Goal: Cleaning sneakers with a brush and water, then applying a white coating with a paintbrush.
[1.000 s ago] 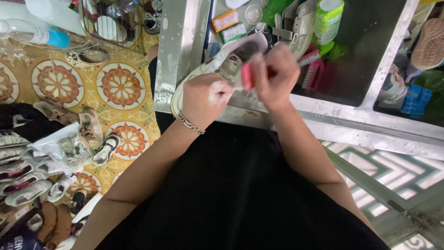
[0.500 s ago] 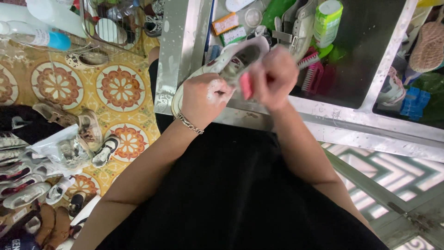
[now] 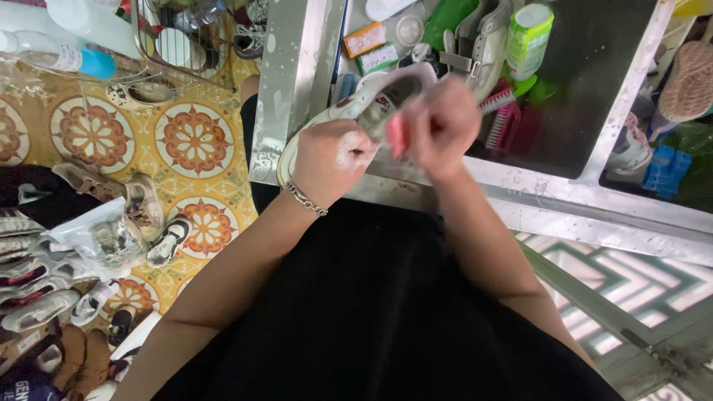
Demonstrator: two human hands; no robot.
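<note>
My left hand (image 3: 333, 157), soapy and with a thin bracelet at the wrist, grips a white sneaker (image 3: 371, 100) held over the edge of a metal sink (image 3: 564, 189). My right hand (image 3: 440, 126) is closed around a pink brush (image 3: 396, 134) pressed against the side of the sneaker. The brush head is mostly hidden by my fingers. Both hands sit just above my black clothing.
The sink holds another white shoe (image 3: 486, 41), a green-and-white bottle (image 3: 529, 30), a pink brush (image 3: 501, 100) and small packets. A wire rack (image 3: 182, 44) and plastic bottle (image 3: 56, 56) stand on the patterned floor. Several shoes (image 3: 89, 245) lie at left.
Both hands and the sneaker shifted slightly; the right hand moved the brush a little along the shoe. Grips are unchanged.
</note>
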